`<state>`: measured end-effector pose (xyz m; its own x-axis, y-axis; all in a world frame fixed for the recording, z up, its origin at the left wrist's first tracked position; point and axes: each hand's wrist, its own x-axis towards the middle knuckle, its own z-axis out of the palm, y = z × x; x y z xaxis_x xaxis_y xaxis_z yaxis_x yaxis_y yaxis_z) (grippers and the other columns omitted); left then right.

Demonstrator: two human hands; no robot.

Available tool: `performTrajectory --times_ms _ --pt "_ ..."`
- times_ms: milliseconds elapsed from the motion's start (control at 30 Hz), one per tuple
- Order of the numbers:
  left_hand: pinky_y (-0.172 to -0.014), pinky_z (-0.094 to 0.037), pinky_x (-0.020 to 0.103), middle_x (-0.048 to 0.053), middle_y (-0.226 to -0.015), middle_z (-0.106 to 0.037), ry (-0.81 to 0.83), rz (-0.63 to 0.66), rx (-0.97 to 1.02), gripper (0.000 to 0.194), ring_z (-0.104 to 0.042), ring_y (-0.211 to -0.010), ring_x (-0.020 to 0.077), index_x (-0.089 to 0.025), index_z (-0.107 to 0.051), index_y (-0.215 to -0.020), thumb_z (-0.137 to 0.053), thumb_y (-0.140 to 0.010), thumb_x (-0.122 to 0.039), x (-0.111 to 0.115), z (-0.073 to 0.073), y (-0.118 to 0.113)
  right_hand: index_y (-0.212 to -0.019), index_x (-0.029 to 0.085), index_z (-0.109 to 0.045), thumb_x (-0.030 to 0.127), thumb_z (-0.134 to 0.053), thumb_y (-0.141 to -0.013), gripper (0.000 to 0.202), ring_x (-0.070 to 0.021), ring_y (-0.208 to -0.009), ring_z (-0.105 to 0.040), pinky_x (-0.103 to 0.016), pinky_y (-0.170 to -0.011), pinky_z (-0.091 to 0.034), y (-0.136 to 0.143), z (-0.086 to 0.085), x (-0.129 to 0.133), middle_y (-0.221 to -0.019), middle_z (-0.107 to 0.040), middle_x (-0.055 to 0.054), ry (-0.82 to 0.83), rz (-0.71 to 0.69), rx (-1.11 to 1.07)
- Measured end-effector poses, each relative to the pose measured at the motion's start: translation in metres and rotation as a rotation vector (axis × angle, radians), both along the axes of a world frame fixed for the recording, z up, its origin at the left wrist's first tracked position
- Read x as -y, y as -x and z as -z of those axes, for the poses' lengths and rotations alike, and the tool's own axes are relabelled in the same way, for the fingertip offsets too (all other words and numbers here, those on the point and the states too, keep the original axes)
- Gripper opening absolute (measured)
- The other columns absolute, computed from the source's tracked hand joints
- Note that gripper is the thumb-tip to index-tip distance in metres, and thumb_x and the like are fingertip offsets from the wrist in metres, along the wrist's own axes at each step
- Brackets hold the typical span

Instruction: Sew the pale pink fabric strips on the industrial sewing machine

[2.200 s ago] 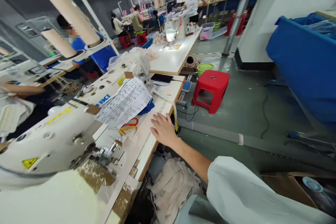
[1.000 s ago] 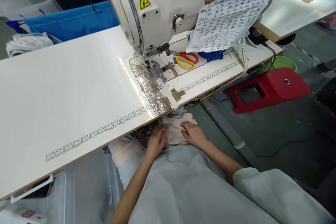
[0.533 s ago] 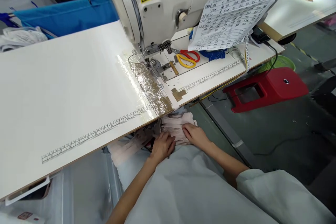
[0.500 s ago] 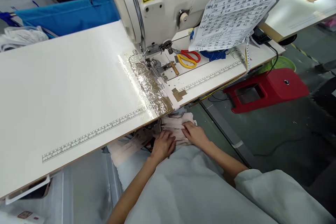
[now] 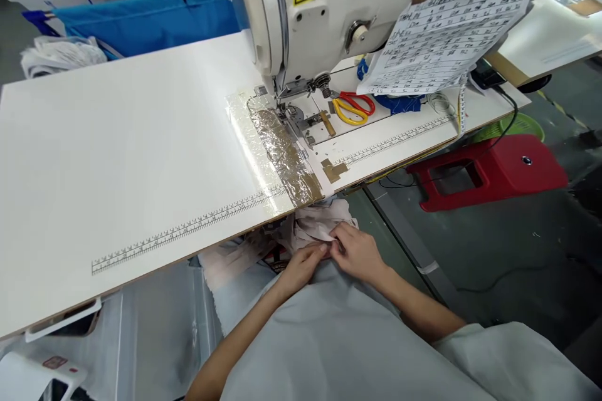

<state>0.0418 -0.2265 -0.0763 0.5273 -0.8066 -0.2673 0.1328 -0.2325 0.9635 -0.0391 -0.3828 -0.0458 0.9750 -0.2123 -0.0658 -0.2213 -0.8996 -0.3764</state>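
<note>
Pale pink fabric pieces (image 5: 310,225) lie bunched over my lap, just below the front edge of the white sewing table (image 5: 141,156). My right hand (image 5: 360,254) is closed in a pinch on the near edge of this fabric. Beside it, my left hand (image 5: 303,268) is also closed, its fingertips meeting the right hand's at the same edge. What lies between the left fingertips is partly hidden. More pale pink fabric hangs to the left, under the table edge. Above stands the sewing machine (image 5: 305,31), its needle area away from both hands.
Red-and-yellow scissors (image 5: 352,109) and a wooden-handled tool (image 5: 328,123) lie by the machine. A handwritten sheet (image 5: 446,31) hangs from it. A red stool (image 5: 498,169) stands at right, a clear plastic bin (image 5: 160,326) under the table at left. Blue cloth (image 5: 150,22) hangs behind.
My hands have come together at the fabric's near edge; the right has drawn nearer to me and curled into a pinch. The pink fabric is more bunched. The view has shifted slightly left.
</note>
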Motion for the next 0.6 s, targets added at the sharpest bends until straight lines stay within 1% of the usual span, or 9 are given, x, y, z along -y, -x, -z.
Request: performTrajectory --times_ms 100,200,233,300,333,400,433,500,600 --pt "-0.072 -0.053 0.031 0.006 -0.078 -0.068 0.041 -0.144 -0.282 0.048 -0.064 -0.078 0.0203 -0.015 -0.066 -0.085 -0.048 -0.089 -0.060 0.003 -0.014 0.003 -0.084 0.018 -0.059 0.020 -0.040 -0.091 0.021 -0.0165 -0.069 -0.056 -0.027 -0.060 -0.039 0.006 -0.020 -0.022 -0.083 -0.062 -0.007 -0.058 -0.102 0.042" --pt "-0.071 -0.051 0.028 0.004 -0.076 -0.066 0.061 -0.346 -0.379 0.050 -0.062 -0.072 0.0167 -0.016 -0.062 -0.090 -0.052 -0.085 -0.065 -0.004 -0.028 -0.001 -0.091 0.020 -0.063 0.024 -0.040 -0.095 0.023 -0.0179 -0.074 -0.058 -0.029 -0.064 -0.045 0.006 -0.044 -0.027 -0.085 -0.064 -0.007 -0.199 -0.260 0.072" --pt "-0.065 -0.049 0.026 0.002 -0.070 -0.064 0.062 -0.355 -0.411 0.050 -0.059 -0.065 0.0152 -0.016 -0.061 -0.090 -0.054 -0.084 -0.066 -0.008 -0.035 -0.005 -0.094 0.021 -0.064 0.025 -0.041 -0.096 0.023 -0.0187 -0.076 -0.059 -0.030 -0.067 -0.046 0.003 -0.052 -0.025 -0.086 -0.064 -0.007 -0.250 -0.263 0.112" --pt "-0.052 -0.040 0.023 -0.002 -0.054 -0.057 0.040 -0.190 -0.471 0.049 -0.050 -0.049 0.0126 -0.016 -0.062 -0.090 -0.058 -0.083 -0.064 -0.018 -0.054 -0.016 -0.099 0.022 -0.064 0.028 -0.042 -0.098 0.023 -0.0202 -0.083 -0.060 -0.033 -0.075 -0.049 -0.007 -0.063 -0.016 -0.089 -0.066 -0.007 -0.356 -0.198 0.230" --pt "-0.047 -0.036 0.023 -0.002 -0.049 -0.054 0.012 -0.020 -0.483 0.048 -0.047 -0.044 0.0121 -0.016 -0.063 -0.091 -0.057 -0.085 -0.063 -0.023 -0.065 -0.023 -0.103 0.022 -0.064 0.029 -0.041 -0.099 0.024 -0.0209 -0.088 -0.060 -0.035 -0.080 -0.049 -0.014 -0.067 -0.011 -0.093 -0.066 -0.008 -0.427 -0.187 0.275" --pt "-0.046 -0.035 0.024 0.000 -0.053 -0.058 -0.040 0.283 -0.435 0.046 -0.048 -0.045 0.0131 -0.017 -0.063 -0.091 -0.051 -0.090 -0.061 -0.030 -0.089 -0.039 -0.110 0.020 -0.063 0.031 -0.039 -0.101 0.028 -0.0210 -0.102 -0.059 -0.038 -0.091 -0.049 -0.030 -0.068 -0.003 -0.103 -0.067 -0.009 -0.617 -0.298 0.282" --pt "-0.049 -0.038 0.025 0.001 -0.059 -0.061 -0.053 0.372 -0.369 0.044 -0.051 -0.050 0.0142 -0.017 -0.062 -0.089 -0.049 -0.092 -0.059 -0.033 -0.100 -0.047 -0.113 0.019 -0.062 0.033 -0.039 -0.102 0.029 -0.0201 -0.105 -0.059 -0.039 -0.098 -0.047 -0.039 -0.067 0.000 -0.106 -0.067 -0.009 -0.708 -0.394 0.244" --pt "-0.062 -0.043 0.028 0.004 -0.070 -0.063 -0.052 0.428 -0.141 0.039 -0.055 -0.065 0.0172 -0.019 -0.062 -0.081 -0.046 -0.095 -0.051 -0.041 -0.122 -0.062 -0.104 0.019 -0.064 0.037 -0.041 -0.102 0.030 -0.0167 -0.096 -0.061 -0.042 -0.108 -0.040 -0.055 -0.065 0.007 -0.097 -0.068 -0.006 -0.811 -0.551 0.169" --pt "-0.075 -0.044 0.032 0.006 -0.081 -0.061 -0.033 0.351 0.179 0.033 -0.054 -0.082 0.0215 -0.020 -0.065 -0.077 -0.048 -0.094 -0.042 -0.064 -0.146 -0.080 -0.084 0.019 -0.063 0.040 -0.049 -0.099 0.029 -0.0118 -0.072 -0.058 -0.040 -0.107 -0.040 -0.067 -0.073 0.025 -0.076 -0.064 0.001 -0.781 -0.603 0.166"
